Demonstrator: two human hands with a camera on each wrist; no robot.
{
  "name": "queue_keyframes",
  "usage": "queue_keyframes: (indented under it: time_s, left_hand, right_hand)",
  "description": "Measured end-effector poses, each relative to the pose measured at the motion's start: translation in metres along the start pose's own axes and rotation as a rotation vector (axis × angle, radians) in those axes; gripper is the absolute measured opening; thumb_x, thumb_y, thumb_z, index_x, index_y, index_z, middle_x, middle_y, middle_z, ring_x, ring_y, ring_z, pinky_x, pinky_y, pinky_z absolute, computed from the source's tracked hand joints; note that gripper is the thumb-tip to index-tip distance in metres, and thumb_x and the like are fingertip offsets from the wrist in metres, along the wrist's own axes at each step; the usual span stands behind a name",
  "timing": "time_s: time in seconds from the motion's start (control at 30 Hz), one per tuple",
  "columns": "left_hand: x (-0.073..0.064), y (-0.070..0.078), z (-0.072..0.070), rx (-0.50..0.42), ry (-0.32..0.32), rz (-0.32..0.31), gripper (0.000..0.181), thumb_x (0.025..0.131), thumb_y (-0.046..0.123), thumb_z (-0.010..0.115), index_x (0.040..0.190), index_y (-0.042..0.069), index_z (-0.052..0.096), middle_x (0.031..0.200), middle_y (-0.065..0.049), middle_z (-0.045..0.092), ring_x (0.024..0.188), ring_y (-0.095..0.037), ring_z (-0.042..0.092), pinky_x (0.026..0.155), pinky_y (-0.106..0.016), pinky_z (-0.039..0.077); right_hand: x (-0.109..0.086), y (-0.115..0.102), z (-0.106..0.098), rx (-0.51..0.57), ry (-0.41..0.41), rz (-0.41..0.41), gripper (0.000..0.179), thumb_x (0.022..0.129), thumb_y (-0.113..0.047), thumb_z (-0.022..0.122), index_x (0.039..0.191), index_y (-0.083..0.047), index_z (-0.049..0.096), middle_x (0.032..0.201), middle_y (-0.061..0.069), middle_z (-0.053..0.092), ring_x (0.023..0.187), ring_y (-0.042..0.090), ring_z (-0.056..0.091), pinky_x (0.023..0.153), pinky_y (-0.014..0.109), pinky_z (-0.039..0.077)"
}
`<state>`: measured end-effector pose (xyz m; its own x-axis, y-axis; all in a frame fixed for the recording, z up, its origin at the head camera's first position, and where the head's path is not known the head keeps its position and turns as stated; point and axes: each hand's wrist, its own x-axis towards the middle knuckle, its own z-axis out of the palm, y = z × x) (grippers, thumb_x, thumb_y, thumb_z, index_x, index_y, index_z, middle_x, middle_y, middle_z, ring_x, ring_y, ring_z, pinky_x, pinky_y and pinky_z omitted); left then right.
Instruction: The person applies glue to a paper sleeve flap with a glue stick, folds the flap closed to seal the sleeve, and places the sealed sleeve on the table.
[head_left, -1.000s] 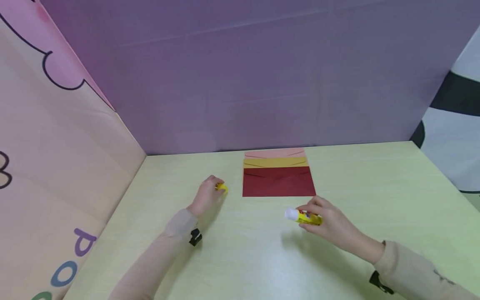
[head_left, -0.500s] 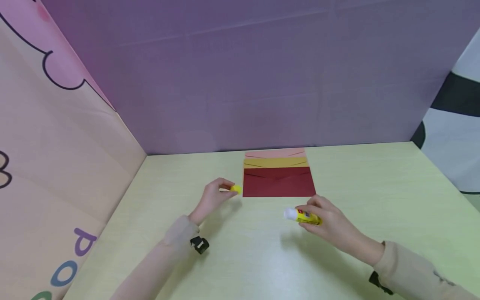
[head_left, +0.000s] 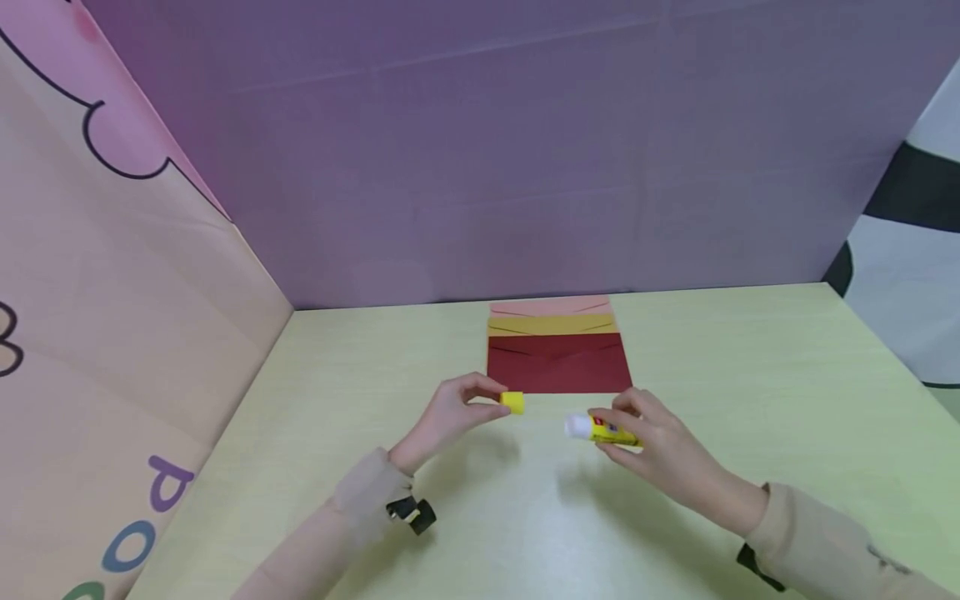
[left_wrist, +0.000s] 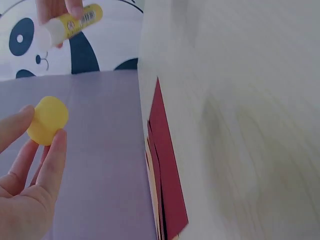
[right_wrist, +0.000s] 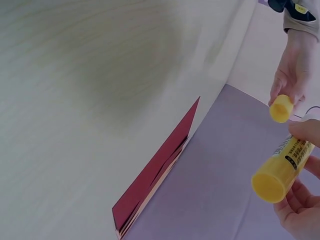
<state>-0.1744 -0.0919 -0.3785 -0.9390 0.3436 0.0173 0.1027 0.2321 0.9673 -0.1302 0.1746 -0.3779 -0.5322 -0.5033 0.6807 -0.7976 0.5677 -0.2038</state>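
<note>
My left hand pinches a small yellow cap between thumb and fingers, above the table. In the right wrist view the hollow mouth of the cap shows. A short way to the right, my right hand grips a yellow glue stick around its barrel, its white end pointing left at the cap. The left wrist view shows the glue stick tilted, with a printed label and barcode. A gap separates cap and stick. Behind both hands lies a dark red envelope.
Under the red envelope, a yellow envelope and a pink envelope show their upper edges. They lie on the pale table near its back edge, against a purple backdrop. Printed panels stand at both sides.
My left hand has carried the yellow cap rightward and a little toward me, closer to the white end of the glue stick. My right hand has hardly moved, and the envelopes lie unchanged.
</note>
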Motion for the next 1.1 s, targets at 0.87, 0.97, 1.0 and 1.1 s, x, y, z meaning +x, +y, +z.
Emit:
queue_keyframes:
  time_s: [0.87,0.97,1.0,1.1]
  left_hand:
    - [-0.017,0.021,0.028,-0.074,-0.141,-0.003,0.022,0.075,0.005,0.068,0.097,0.002,0.064,0.100,-0.008,0.061,0.091,-0.017,0.059,0.072,-0.029,0.051]
    - [-0.017,0.022,0.029,-0.086,-0.144,0.001,0.023,0.075,0.003,0.068,0.097,0.001,0.064,0.101,-0.009,0.061,0.090,-0.016,0.059,0.073,-0.029,0.051]
    - [-0.016,0.022,0.030,-0.090,-0.145,0.003,0.023,0.075,0.003,0.068,0.097,0.001,0.064,0.100,-0.009,0.061,0.090,-0.015,0.059,0.073,-0.029,0.051]
    - [-0.016,0.022,0.031,-0.095,-0.148,0.008,0.022,0.074,0.003,0.069,0.096,0.000,0.064,0.099,-0.010,0.061,0.089,-0.015,0.059,0.073,-0.029,0.051]
  right_hand:
    - [0.006,-0.009,-0.002,-0.034,-0.011,-0.071,0.052,0.089,-0.043,0.033,0.095,-0.005,0.068,0.081,0.002,0.046,0.072,0.012,0.039,0.056,0.012,0.036]
    - [0.006,-0.008,-0.001,-0.033,-0.010,-0.080,0.051,0.089,-0.042,0.033,0.095,-0.005,0.068,0.082,0.003,0.046,0.072,0.012,0.040,0.057,0.012,0.036]
    - [0.006,-0.008,-0.001,-0.034,-0.009,-0.084,0.051,0.089,-0.041,0.033,0.095,-0.005,0.068,0.082,0.003,0.047,0.072,0.012,0.040,0.057,0.013,0.036]
    - [0.006,-0.008,-0.001,-0.035,0.000,-0.101,0.048,0.090,-0.039,0.034,0.095,-0.004,0.068,0.082,0.004,0.047,0.073,0.013,0.040,0.057,0.014,0.037]
